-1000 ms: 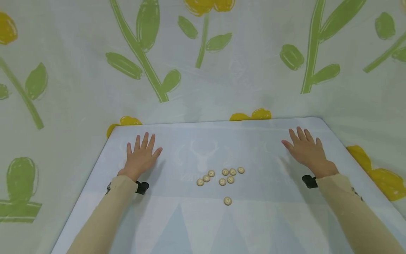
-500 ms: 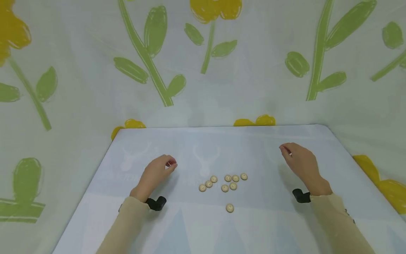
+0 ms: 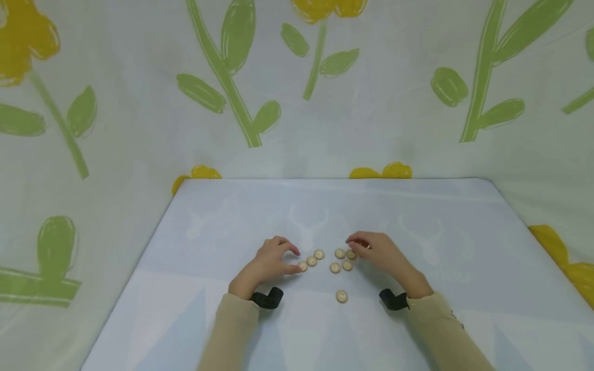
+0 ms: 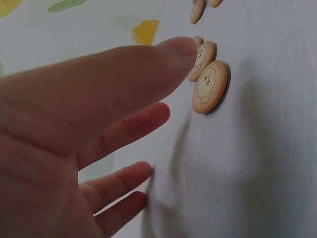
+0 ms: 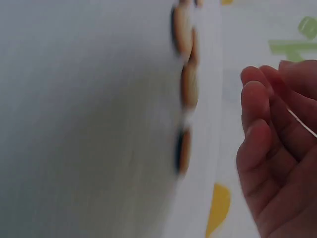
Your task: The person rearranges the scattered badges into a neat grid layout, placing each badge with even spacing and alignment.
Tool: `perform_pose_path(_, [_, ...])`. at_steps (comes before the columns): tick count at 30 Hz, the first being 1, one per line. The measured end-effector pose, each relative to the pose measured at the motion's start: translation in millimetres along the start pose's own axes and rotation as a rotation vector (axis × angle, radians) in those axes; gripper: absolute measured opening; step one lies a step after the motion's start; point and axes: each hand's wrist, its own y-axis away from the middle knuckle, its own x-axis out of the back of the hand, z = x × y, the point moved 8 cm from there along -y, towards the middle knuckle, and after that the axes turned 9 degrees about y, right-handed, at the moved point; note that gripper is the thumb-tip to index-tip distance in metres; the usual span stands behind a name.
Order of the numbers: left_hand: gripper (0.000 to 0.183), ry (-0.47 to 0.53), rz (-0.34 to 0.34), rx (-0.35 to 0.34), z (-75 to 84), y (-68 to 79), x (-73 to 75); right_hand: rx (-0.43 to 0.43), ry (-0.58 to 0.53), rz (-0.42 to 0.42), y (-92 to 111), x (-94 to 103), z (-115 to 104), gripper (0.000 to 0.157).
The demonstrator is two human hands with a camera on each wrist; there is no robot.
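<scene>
Several round tan discs with faces drawn on them lie on the table. Three form a slanting row on the left, and the nearest disc (image 4: 210,87) shows plainly in the left wrist view. My left hand (image 3: 269,262) reaches beside that row, thumb and fingers apart, the thumb tip right at the leftmost disc (image 3: 303,266). Right of the row is a loose cluster, including one upper disc (image 3: 340,253). Over its right side hovers my right hand (image 3: 378,251), fingers bent and nothing between them in the right wrist view; it hides part of the cluster. A single disc (image 3: 342,296) lies nearer me.
The discs lie on a pale table (image 3: 445,232) with faint deer heads and blue triangles printed on it. Behind its far edge hangs a white cloth (image 3: 380,118) with green leaves and yellow flowers. Black bands (image 3: 268,298) sit on both wrists.
Both hands have come inward from the table's sides to the discs. Their fingers, spread wide at first, are now bent. The discs have kept their arrangement.
</scene>
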Motion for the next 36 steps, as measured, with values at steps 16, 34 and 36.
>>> perform_pose_path(16, [0.027,-0.008,0.031,-0.006,-4.5,-9.5,-15.2,0.049,-0.025,-0.184,-18.3,-47.9,-58.6,0.022])
perform_pose_path(34, [0.022,0.023,0.015,-0.066,-4.4,-12.3,-9.2,0.031,0.141,-0.068,-25.1,-60.5,-68.3,0.013])
perform_pose_path(36, [0.022,0.045,0.005,-0.071,-5.1,-11.8,-10.2,0.031,0.149,-0.057,-23.6,-59.0,-68.2,0.013])
